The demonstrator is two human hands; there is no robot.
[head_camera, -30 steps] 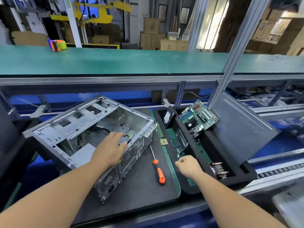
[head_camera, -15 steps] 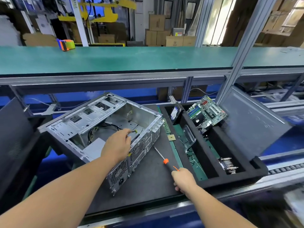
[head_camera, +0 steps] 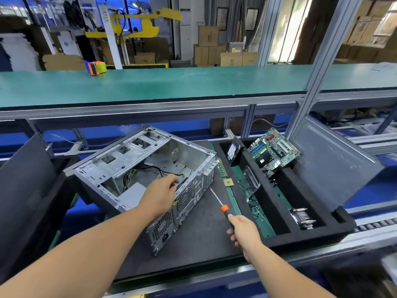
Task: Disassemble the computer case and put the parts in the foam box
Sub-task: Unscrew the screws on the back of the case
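1. While lying on its side on the dark mat [head_camera: 199, 239] of the bench [head_camera: 305, 258], open face up: computer case [head_camera: 150, 164], metal, with loose cables inside.
2. Resting on the case's near rim: left hand [head_camera: 160, 195], fingers curled over the edge and into the opening; whether anything is pinched, cannot tell.
3. Gripping the black and orange handle of a screwdriver [head_camera: 221, 204]: right hand [head_camera: 243, 231], shaft pointing away toward the case, tip near the mat.
4. Just right of the mat: black foam box [head_camera: 335, 227] with long compartments.
5. Leaning in the box's far end: green circuit board [head_camera: 274, 150] and a hard drive [head_camera: 234, 151].
6. Lying in the near right compartment: a metal part with screws [head_camera: 301, 216].
7. Lying between case and box: small square chip [head_camera: 228, 182].
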